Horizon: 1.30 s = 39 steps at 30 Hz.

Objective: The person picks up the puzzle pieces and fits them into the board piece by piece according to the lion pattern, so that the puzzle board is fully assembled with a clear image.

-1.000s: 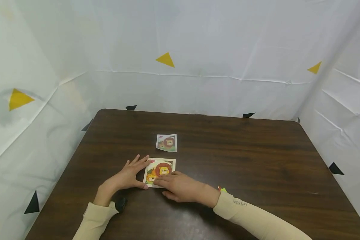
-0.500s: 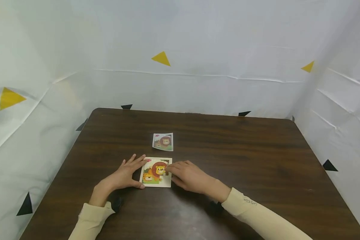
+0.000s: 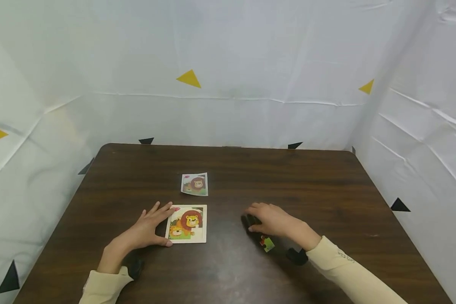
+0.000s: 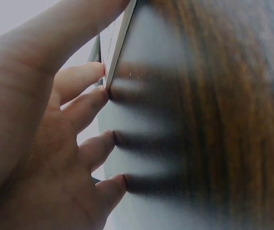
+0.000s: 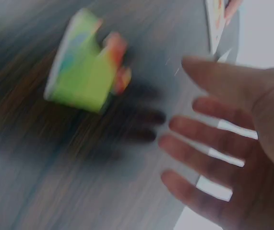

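A lion jigsaw puzzle (image 3: 186, 223) in a pale square frame lies left of the table's middle, with a bare gap at its lower right. My left hand (image 3: 146, 230) rests at its left side, fingers spread, thumb and fingertips at the frame's edge. Well to the right, my right hand (image 3: 275, 221) hovers over the table with relaxed fingers and nothing in them. Just below that hand lies a loose green puzzle piece (image 3: 267, 243) with a red-orange part, which looks blurred in the right wrist view.
Behind the puzzle lies a small printed card (image 3: 194, 184) with the same lion picture, one corner slightly curled. The dark wooden table (image 3: 308, 181) is bordered by white sheeting (image 3: 243, 55) at the back and sides.
My right hand has left the puzzle and moved right, above the loose piece. My left hand stays at the frame's edge. The head view has shifted, so the scene appears farther left.
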Each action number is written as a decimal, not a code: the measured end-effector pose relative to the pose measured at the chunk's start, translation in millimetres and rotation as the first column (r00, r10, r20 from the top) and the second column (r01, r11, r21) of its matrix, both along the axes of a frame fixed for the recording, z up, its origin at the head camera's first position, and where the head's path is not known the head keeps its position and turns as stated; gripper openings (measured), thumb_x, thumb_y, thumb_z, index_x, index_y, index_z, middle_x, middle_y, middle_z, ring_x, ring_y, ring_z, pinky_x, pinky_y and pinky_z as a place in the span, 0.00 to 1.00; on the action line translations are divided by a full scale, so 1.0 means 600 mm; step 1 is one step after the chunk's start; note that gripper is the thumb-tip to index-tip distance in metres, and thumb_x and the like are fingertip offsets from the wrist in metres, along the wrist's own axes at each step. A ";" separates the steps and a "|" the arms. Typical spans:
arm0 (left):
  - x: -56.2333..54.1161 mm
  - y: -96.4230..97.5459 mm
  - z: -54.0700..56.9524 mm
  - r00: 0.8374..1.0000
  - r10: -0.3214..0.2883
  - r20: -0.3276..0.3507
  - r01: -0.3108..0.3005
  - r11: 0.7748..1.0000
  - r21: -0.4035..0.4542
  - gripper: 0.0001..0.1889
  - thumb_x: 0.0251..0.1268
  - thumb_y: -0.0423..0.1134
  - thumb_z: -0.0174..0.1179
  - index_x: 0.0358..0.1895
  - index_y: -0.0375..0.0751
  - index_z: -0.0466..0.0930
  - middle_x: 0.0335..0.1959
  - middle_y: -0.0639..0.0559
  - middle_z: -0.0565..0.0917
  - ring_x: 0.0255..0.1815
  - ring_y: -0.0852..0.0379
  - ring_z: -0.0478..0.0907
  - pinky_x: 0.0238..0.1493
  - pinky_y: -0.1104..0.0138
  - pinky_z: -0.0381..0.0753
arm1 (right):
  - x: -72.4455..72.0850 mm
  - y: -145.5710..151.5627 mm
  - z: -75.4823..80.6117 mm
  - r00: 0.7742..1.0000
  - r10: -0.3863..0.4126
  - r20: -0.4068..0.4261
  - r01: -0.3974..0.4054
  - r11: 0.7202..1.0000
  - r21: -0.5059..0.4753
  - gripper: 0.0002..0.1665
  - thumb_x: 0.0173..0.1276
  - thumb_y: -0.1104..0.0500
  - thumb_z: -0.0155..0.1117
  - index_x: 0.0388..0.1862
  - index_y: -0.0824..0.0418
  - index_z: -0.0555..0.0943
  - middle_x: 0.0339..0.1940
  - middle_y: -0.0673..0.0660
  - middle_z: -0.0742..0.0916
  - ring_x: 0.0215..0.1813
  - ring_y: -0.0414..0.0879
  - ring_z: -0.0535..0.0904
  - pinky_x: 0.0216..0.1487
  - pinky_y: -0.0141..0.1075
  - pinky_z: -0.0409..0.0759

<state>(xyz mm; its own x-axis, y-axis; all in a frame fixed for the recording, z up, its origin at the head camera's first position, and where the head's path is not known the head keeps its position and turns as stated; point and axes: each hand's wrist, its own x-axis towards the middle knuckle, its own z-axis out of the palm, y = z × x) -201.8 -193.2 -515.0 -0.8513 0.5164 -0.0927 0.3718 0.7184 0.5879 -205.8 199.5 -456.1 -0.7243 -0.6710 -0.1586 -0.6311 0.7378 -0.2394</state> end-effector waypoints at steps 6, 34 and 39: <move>0.000 -0.001 -0.001 1.000 0.005 0.010 -0.005 1.000 -0.016 0.52 0.45 0.55 0.74 0.74 0.41 0.59 0.76 0.40 0.53 0.75 0.30 0.40 0.64 0.29 0.37 | 0.011 0.046 0.000 0.997 0.069 0.021 -0.070 0.995 0.064 0.35 0.55 0.49 0.76 0.61 0.58 0.77 0.53 0.54 0.78 0.53 0.51 0.77 0.46 0.44 0.80; 0.002 0.001 0.001 1.000 0.010 0.017 -0.010 1.000 -0.024 0.52 0.45 0.55 0.74 0.74 0.41 0.58 0.76 0.40 0.53 0.75 0.30 0.40 0.64 0.30 0.37 | 0.068 0.103 -0.082 0.924 0.128 -0.360 -0.258 0.905 -0.338 0.29 0.49 0.60 0.78 0.53 0.58 0.81 0.45 0.48 0.85 0.46 0.40 0.79 0.42 0.39 0.80; 0.002 0.001 0.003 1.000 0.013 0.018 -0.013 1.000 -0.016 0.52 0.45 0.54 0.74 0.74 0.41 0.58 0.76 0.40 0.53 0.75 0.31 0.40 0.65 0.30 0.37 | 0.068 0.102 -0.085 0.917 0.122 -0.380 -0.267 0.895 -0.356 0.30 0.47 0.62 0.78 0.53 0.59 0.82 0.46 0.48 0.86 0.47 0.40 0.81 0.40 0.38 0.80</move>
<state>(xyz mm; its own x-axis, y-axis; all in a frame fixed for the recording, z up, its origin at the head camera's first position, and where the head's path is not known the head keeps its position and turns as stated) -200.5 -192.4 -512.9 -0.8558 0.5039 -0.1166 0.3519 0.7326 0.5827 -165.2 260.6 -506.8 -0.5318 -0.7574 0.3788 -0.8468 0.4808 -0.2275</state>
